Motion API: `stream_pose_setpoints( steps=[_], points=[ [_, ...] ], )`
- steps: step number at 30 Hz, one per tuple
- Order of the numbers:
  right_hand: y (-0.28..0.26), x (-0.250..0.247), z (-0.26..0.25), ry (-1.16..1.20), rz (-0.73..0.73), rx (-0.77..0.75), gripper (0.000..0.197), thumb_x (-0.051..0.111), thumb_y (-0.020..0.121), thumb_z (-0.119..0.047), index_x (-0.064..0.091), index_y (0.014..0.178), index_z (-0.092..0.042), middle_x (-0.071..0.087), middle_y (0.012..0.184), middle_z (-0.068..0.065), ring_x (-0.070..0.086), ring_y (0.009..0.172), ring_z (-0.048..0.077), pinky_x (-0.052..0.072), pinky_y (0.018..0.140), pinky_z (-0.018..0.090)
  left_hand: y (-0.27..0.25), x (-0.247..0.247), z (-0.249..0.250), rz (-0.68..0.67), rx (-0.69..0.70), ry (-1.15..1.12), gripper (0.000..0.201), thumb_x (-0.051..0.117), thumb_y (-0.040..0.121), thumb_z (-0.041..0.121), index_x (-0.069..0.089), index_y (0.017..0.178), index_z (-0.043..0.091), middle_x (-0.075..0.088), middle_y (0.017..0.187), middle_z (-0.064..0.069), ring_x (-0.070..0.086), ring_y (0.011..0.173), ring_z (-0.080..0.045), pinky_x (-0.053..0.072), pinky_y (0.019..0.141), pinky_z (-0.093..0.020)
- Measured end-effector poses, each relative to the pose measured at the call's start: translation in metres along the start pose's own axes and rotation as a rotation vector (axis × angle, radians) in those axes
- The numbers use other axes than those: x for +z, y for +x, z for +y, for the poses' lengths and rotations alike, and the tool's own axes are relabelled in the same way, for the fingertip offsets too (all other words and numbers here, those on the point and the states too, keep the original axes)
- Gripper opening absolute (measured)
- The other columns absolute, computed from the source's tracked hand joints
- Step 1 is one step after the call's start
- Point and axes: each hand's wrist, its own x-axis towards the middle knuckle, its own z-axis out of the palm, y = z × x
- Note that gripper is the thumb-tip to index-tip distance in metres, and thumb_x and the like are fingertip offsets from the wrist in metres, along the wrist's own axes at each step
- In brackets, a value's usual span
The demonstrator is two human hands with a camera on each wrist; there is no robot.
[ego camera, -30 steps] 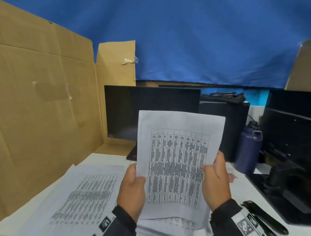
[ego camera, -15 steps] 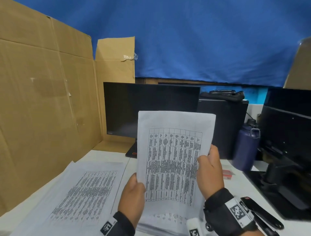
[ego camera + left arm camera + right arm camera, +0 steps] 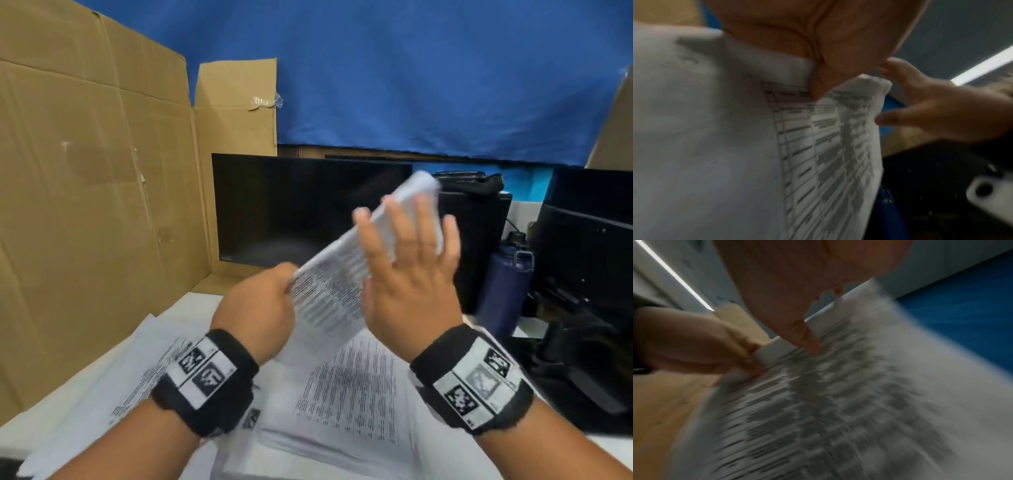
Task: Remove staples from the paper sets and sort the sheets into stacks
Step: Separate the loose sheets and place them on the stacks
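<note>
A printed paper set [image 3: 329,287] is in the air over the desk, blurred and tilted, its far end rising up to the right. My left hand [image 3: 287,278] pinches its near left edge; the left wrist view shows the thumb [image 3: 824,78] on the table print of the paper set [image 3: 818,154]. My right hand [image 3: 407,236] is open with fingers spread against the sheet's right side, and its thumb [image 3: 810,344] touches the paper set [image 3: 838,410]. Below lie two stacks of printed sheets, one at the left [image 3: 137,377] and one in the middle [image 3: 352,394].
A cardboard wall [image 3: 85,205] closes the left side. A dark monitor [image 3: 308,212] stands behind the hands, with a black case [image 3: 479,240], a dark blue bottle [image 3: 507,287] and a second monitor [image 3: 589,260] to the right. The white desk [image 3: 20,425] shows at the left.
The paper set was upright and held by both hands. Now it has swung to a tilt, my right hand has let go and spread open, and both hands are higher.
</note>
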Motion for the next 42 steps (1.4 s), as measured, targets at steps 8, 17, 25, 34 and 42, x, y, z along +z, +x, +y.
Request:
stream_pose_setpoints(
  steps=[8, 17, 25, 34, 42],
  points=[
    [0.040, -0.015, 0.004, 0.190, -0.363, 0.180, 0.009, 0.051, 0.091, -0.019, 0.054, 0.097, -0.025, 0.053, 0.071, -0.004, 0.058, 0.070, 0.029, 0.040, 0.059, 0.034, 0.015, -0.022, 0.030, 0.376, 0.237, 0.342, 0.083, 0.064, 0.082, 0.019, 0.030, 0.156, 0.031, 0.034, 0.159, -0.007, 0.024, 0.150, -0.036, 0.023, 0.113, -0.055],
    [-0.008, 0.022, 0.025, 1.054, -0.158, 0.821, 0.012, 0.068, 0.091, -0.012, 0.069, 0.088, -0.024, 0.075, 0.091, 0.000, 0.070, 0.081, 0.013, 0.056, 0.065, 0.022, 0.002, 0.038, -0.016, -0.155, -0.664, -1.388, 0.046, 0.053, 0.102, 0.003, 0.046, 0.147, 0.011, 0.069, 0.131, -0.014, 0.073, 0.109, -0.032, 0.058, 0.092, -0.052],
    [-0.074, 0.047, -0.002, 1.232, -0.123, 0.995, 0.021, 0.058, 0.097, -0.010, 0.066, 0.108, -0.027, 0.074, 0.102, -0.015, 0.068, 0.088, -0.007, 0.051, 0.072, 0.014, -0.041, 0.090, -0.019, -0.092, -0.662, -1.155, 0.025, 0.059, 0.098, 0.015, 0.075, 0.112, 0.028, 0.078, 0.112, 0.006, 0.069, 0.115, -0.022, 0.047, 0.108, -0.051],
    [-0.073, 0.057, 0.012, 1.242, -0.091, 1.033, 0.017, 0.053, 0.098, -0.008, 0.065, 0.102, -0.020, 0.075, 0.097, -0.009, 0.069, 0.092, 0.006, 0.049, 0.075, 0.023, -0.044, 0.099, -0.031, -0.061, -0.620, -1.076, 0.026, 0.056, 0.101, 0.010, 0.071, 0.115, 0.026, 0.079, 0.108, 0.013, 0.070, 0.109, -0.013, 0.051, 0.094, -0.035],
    [-0.088, 0.061, 0.009, 1.256, -0.162, 1.066, 0.026, 0.048, 0.101, -0.006, 0.069, 0.105, -0.020, 0.076, 0.096, -0.020, 0.069, 0.090, -0.005, 0.050, 0.070, 0.009, -0.054, 0.109, -0.041, -0.194, -0.652, -1.065, 0.022, 0.069, 0.093, 0.010, 0.074, 0.113, 0.019, 0.080, 0.107, 0.002, 0.072, 0.109, -0.024, 0.053, 0.102, -0.047]
  ],
)
